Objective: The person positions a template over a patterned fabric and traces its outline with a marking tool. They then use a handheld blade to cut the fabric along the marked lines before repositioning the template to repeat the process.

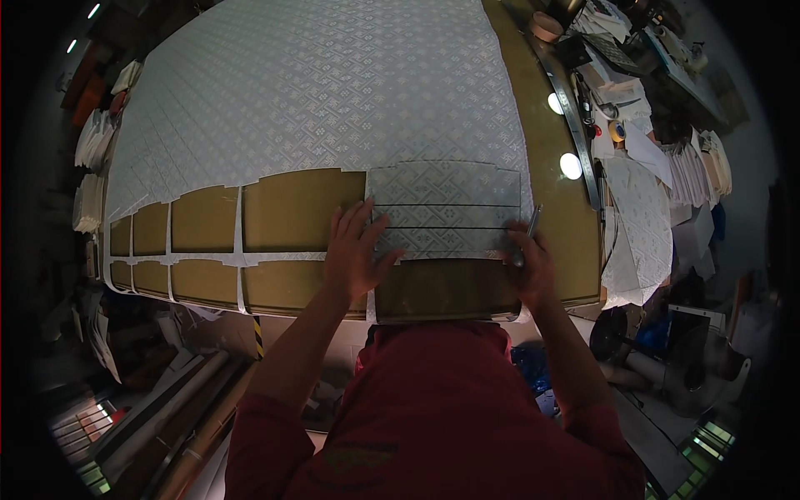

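A grey-white sheet with a woven-look pattern covers much of the table. Its near part has several rectangular cut-outs divided by narrow strips. In front of me lies a piece of the same patterned material, crossed by two dark straight lines. My left hand rests on that piece's left edge, fingers spread and holding nothing. At its right edge is my right hand, fingers curled round a slim pen-like tool that points up and away. I cannot make out whether it is a pen or a cutter.
The brown tabletop shows through the cut-outs. A long metal ruler lies along the right side. Beyond it are paper stacks, a tape roll and a patterned offcut. Long rolls stand below left; a fan is below right.
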{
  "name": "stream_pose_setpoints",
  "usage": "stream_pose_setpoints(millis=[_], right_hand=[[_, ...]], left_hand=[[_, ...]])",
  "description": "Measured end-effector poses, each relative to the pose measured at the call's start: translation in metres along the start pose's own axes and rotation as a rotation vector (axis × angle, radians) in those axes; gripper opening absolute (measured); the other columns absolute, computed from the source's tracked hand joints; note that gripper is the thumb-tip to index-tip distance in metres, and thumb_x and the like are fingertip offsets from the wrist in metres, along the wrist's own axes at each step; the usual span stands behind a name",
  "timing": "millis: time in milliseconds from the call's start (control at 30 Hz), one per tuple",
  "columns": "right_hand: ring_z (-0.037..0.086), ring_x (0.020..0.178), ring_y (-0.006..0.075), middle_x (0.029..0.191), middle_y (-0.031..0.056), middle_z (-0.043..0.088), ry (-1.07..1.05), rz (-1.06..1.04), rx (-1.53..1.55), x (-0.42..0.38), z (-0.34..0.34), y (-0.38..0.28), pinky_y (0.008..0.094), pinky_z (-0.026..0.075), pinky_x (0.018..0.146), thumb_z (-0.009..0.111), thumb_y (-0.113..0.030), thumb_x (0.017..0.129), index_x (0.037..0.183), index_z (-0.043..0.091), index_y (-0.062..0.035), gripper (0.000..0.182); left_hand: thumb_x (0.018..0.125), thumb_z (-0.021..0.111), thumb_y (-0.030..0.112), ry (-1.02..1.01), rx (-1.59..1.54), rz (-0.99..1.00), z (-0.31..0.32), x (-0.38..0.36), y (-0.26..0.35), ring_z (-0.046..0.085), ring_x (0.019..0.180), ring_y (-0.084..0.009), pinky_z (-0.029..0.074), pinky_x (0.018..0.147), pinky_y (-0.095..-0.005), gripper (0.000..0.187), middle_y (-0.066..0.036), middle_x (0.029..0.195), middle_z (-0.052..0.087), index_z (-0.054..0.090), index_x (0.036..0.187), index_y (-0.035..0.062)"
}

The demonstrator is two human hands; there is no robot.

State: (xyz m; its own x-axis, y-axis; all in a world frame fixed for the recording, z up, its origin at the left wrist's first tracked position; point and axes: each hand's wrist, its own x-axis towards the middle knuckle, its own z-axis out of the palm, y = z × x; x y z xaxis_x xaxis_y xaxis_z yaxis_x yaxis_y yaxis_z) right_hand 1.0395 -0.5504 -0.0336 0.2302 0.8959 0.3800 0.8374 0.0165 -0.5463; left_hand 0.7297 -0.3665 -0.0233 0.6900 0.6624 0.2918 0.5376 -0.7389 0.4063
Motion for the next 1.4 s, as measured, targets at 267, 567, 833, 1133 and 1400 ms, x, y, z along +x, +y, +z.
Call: stream_pose_setpoints(millis=[267,567,833,1133,1400], right_hand=[[0.060,0.129,0.0396,0.137,0.0169,0.068,-0.006,-0.034,0.018,-0.0014,0.0007,0.0044,0.0483,0.048,0.108,0.080,-0.001,0.080,0.126,0.060,-0.0054,0.051],[0.065,0.121,0.0395,0.132,0.0178,0.069,0.006,-0.093,-0.040,0.0046,-0.0032,0.0000,0.0472,0.053,0.100,0.081,0.000,0.079,0.126,0.058,-0.0060,0.052],[0.066,0.119,0.0398,0.131,0.0171,0.070,0.021,-0.064,-0.001,0.0028,-0.0019,0.0016,0.0469,0.054,0.100,0.082,-0.002,0.078,0.125,0.058,-0.0059,0.053],[0.066,0.117,0.0393,0.130,0.0161,0.071,0.029,-0.086,-0.020,0.0040,-0.0024,0.0026,0.0473,0.055,0.098,0.082,-0.003,0.078,0.124,0.058,-0.0058,0.052],[0.066,0.118,0.0393,0.129,0.0158,0.071,0.004,-0.075,-0.021,0.0057,-0.0041,0.0032,0.0467,0.055,0.098,0.082,-0.003,0.078,0.122,0.059,-0.0058,0.050]], left_hand=[[0.081,0.086,0.039,0.002,0.004,0.010,0.0007,0.0004,0.0001,0.047,0.141,-0.0404,0.030,0.120,-0.0622,0.064,-0.021,0.151,0.051,0.065,0.133,0.0084],[0.081,0.087,0.038,0.017,-0.002,0.026,0.0015,0.0002,-0.0010,0.048,0.139,-0.0413,0.031,0.119,-0.0627,0.064,-0.022,0.151,0.051,0.064,0.132,0.0080],[0.079,0.088,0.034,0.015,0.013,0.043,0.0003,0.0014,0.0003,0.048,0.139,-0.0430,0.031,0.119,-0.0635,0.067,-0.023,0.152,0.050,0.062,0.134,0.0085],[0.079,0.088,0.035,0.029,0.000,0.061,0.0025,0.0006,-0.0018,0.048,0.139,-0.0437,0.030,0.119,-0.0636,0.067,-0.023,0.153,0.049,0.062,0.135,0.0091],[0.079,0.088,0.036,0.033,0.009,0.055,0.0045,-0.0010,-0.0037,0.047,0.140,-0.0424,0.030,0.120,-0.0634,0.067,-0.022,0.153,0.049,0.062,0.135,0.0097]])
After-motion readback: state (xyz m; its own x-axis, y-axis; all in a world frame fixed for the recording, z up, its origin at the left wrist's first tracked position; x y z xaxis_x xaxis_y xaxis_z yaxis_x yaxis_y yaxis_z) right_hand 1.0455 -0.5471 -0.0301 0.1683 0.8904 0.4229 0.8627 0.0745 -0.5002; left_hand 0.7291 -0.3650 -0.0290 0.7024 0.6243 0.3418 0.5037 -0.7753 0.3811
